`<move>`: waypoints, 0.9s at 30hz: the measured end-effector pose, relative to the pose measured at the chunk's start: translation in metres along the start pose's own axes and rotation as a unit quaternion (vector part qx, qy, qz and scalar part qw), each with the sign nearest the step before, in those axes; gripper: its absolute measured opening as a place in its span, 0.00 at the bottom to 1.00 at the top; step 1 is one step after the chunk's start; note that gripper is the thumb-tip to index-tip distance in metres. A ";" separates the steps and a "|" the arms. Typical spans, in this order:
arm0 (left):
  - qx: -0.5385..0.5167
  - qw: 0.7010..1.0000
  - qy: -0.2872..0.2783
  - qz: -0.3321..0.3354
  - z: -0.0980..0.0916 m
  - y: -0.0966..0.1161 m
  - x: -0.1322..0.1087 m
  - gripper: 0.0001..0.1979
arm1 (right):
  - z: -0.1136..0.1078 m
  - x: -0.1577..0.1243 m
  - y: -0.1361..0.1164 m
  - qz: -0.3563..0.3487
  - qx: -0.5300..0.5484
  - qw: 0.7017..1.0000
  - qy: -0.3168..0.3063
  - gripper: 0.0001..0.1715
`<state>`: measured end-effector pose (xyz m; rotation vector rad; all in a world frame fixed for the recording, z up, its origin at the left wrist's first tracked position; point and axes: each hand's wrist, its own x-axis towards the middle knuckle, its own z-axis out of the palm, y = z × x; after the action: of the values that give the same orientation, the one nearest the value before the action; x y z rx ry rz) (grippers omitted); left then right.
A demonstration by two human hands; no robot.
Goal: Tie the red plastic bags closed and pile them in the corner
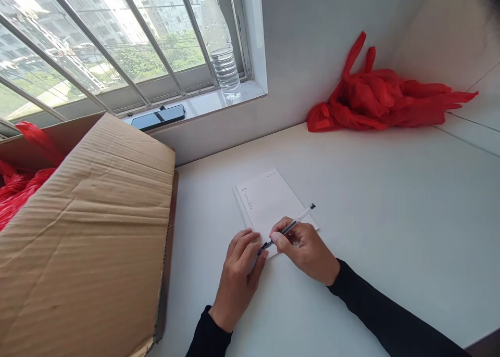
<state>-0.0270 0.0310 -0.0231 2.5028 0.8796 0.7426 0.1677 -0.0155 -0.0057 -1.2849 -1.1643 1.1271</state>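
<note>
A small white notepad (269, 198) lies on the white table (390, 201), with a few lines of writing near its top left corner. My right hand (308, 250) is closed around a clear-barrelled pen (292, 225), its tip touching the pad's near corner. My left hand (240, 271) rests flat beside that corner, fingers bent and lying on the pad's edge, holding nothing. Both arms wear black sleeves.
A big cardboard box (86, 232) with an open flap fills the left, red plastic bags (15, 190) inside it. More red bags (383, 99) lie by the back wall. On the window sill stand a water bottle (224, 60) and a dark phone (158, 117).
</note>
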 end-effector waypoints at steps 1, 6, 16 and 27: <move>-0.001 1.000 -0.003 0.001 0.000 0.000 0.000 0.09 | 0.000 0.000 0.000 0.001 0.000 1.000 0.001 0.14; -0.002 1.000 -0.012 0.004 0.000 0.000 -0.001 0.08 | -0.003 0.000 -0.001 0.009 -0.013 1.000 0.018 0.14; -0.014 1.000 -0.022 -0.005 -0.002 0.001 -0.001 0.06 | -0.003 0.001 0.004 0.024 -0.005 1.000 0.019 0.15; -0.032 0.999 -0.036 -0.001 -0.005 0.002 -0.001 0.05 | 0.001 0.001 0.002 0.017 0.033 0.999 -0.038 0.16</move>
<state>-0.0297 0.0296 -0.0191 2.4559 0.8198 0.6649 0.1668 -0.0142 -0.0077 -1.2253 -1.1546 1.2393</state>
